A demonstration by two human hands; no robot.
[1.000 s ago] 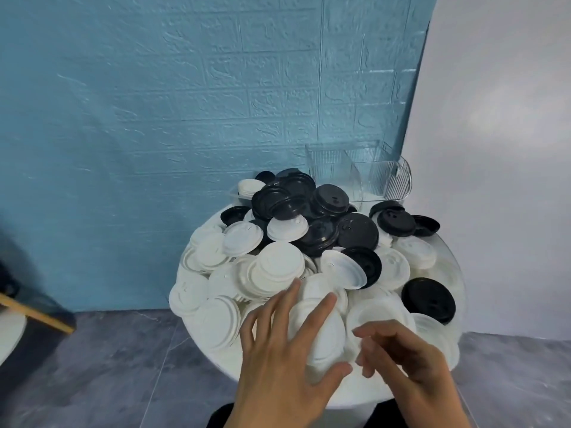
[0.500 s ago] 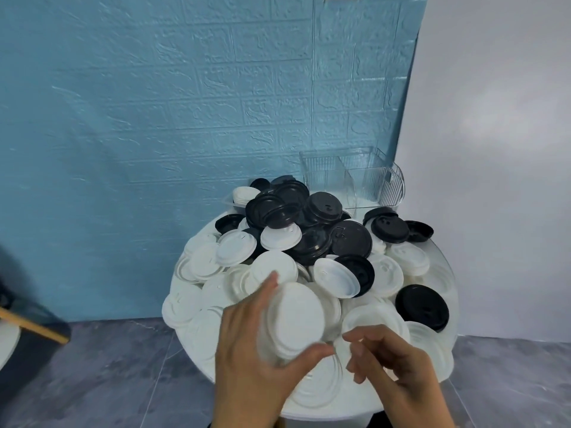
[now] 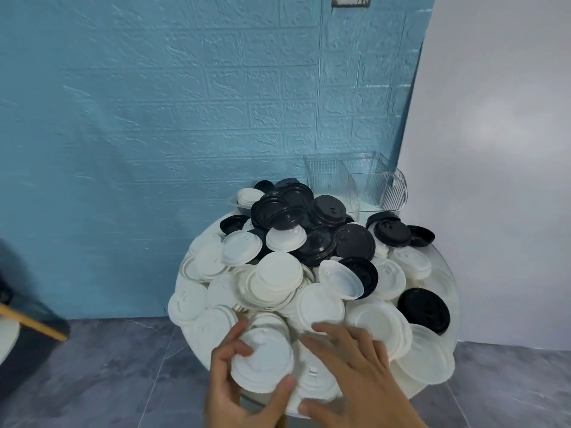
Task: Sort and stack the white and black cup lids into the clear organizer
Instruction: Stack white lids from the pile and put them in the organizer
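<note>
Left hand [image 3: 244,387] is gripping a small stack of round white plastic lids [image 3: 262,359] at the table's [image 3: 451,273] near edge — right hand [image 3: 355,375] is lying beside it, fingers spread wide.

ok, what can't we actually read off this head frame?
- Head view: lids under the right hand are covered by its spread fingers.
- How many white plastic cup lids the left hand grips: edges blur together.
- Clear ribbed plastic organizer: its lower front is hidden behind black plastic cup lids.
- Round white table: near rim hidden by both hands.
</note>
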